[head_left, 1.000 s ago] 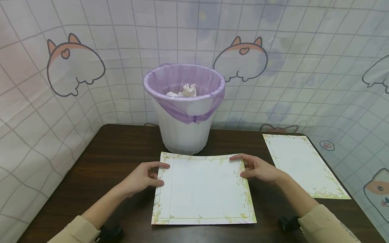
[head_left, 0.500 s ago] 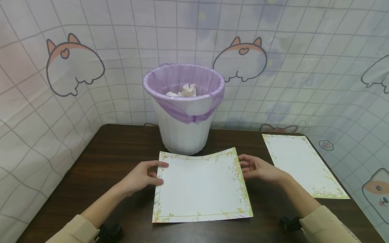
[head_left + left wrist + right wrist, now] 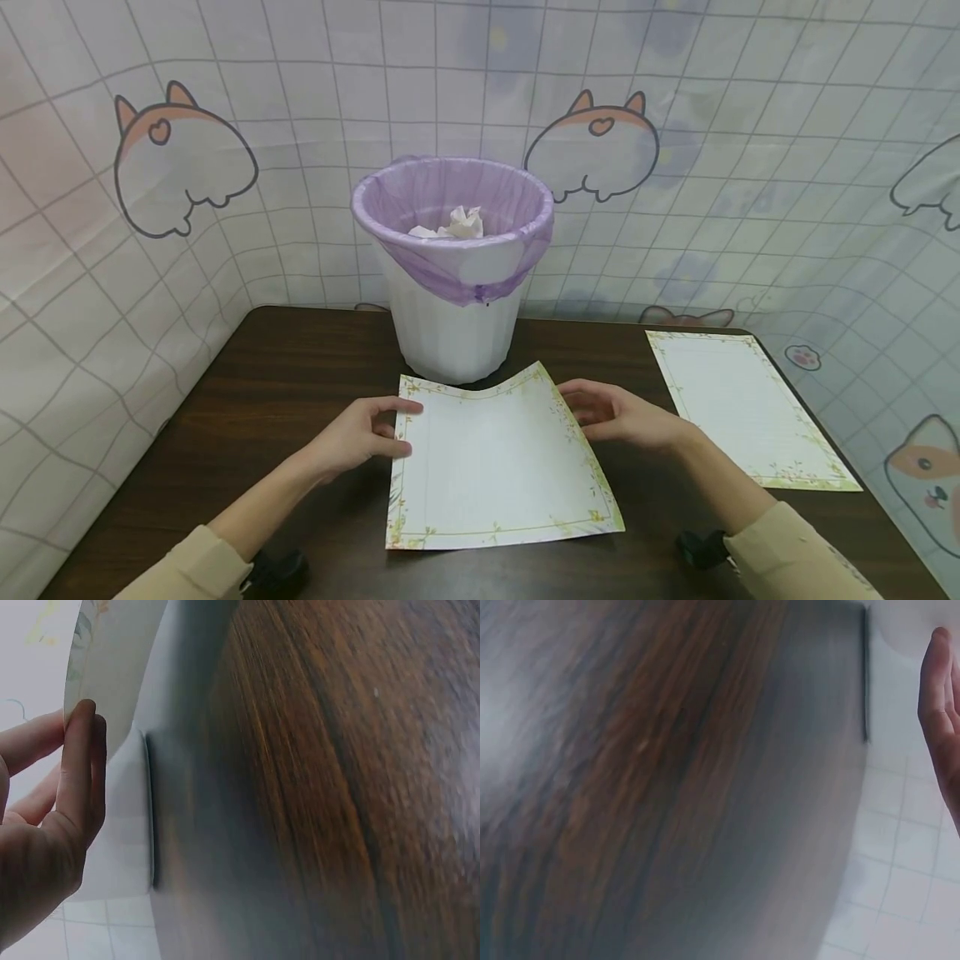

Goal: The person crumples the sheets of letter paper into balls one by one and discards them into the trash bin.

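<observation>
A sheet of white paper [image 3: 495, 467] with a yellow-green floral border is held up over the dark table, its middle sagging and its upper right corner raised. At its left edge my left hand [image 3: 348, 437] pinches it between thumb and fingers; the left wrist view also shows this paper [image 3: 112, 667] in the fingers. My right hand [image 3: 633, 417] is at the right edge, its fingers touching or just behind the paper, with the tips partly hidden. In the right wrist view only part of the right hand [image 3: 941, 712] appears at the border, with no paper visible there.
Behind the sheet stands a white bin [image 3: 457, 333] with a purple liner [image 3: 480, 287] and crumpled paper [image 3: 463, 223] inside. A second bordered sheet [image 3: 742, 408] lies at the right of the wooden table [image 3: 300, 367]. A patterned cloth [image 3: 300, 125] hangs around.
My right hand has loosened its pinch on the right edge and moved left, and the sheet's right side has bent upward and inward. The left hand keeps its grip.
</observation>
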`<state>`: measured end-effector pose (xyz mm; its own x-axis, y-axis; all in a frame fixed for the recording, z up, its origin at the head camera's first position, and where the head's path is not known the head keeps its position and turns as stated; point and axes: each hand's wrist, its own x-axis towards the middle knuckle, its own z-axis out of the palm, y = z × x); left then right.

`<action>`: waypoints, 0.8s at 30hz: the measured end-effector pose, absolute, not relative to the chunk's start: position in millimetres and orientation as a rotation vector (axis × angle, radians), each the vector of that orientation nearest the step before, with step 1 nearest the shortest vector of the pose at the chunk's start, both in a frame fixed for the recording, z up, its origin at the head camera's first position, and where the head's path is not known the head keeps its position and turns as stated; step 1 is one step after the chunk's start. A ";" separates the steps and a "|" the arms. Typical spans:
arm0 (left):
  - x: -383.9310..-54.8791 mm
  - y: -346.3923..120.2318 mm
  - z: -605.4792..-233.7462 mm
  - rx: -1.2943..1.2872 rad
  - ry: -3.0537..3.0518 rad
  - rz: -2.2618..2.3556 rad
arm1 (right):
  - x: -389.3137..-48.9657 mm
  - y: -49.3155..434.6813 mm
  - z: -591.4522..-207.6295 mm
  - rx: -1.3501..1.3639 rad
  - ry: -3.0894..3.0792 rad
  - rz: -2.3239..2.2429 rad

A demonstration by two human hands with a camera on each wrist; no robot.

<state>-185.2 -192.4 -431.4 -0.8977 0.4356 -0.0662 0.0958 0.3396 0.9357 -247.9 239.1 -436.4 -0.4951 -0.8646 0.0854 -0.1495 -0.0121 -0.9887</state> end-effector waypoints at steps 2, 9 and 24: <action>-184.6 -190.2 -430.7 0.472 2.296 1.585 | -247.4 234.7 -436.2 -1.074 1.687 -1.549; -184.8 -182.0 -429.4 0.461 2.267 1.597 | -243.1 215.8 -433.0 -1.073 1.774 -1.480; -186.1 -171.6 -435.5 0.519 2.203 1.662 | -225.4 182.5 -436.8 -1.019 2.224 -1.157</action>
<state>-186.1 -171.6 -435.5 -0.8784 0.4758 -0.0445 0.0877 0.2521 0.9637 -225.4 182.5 -436.8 -0.6363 -0.7704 -0.0398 -0.4093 0.3809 -0.8291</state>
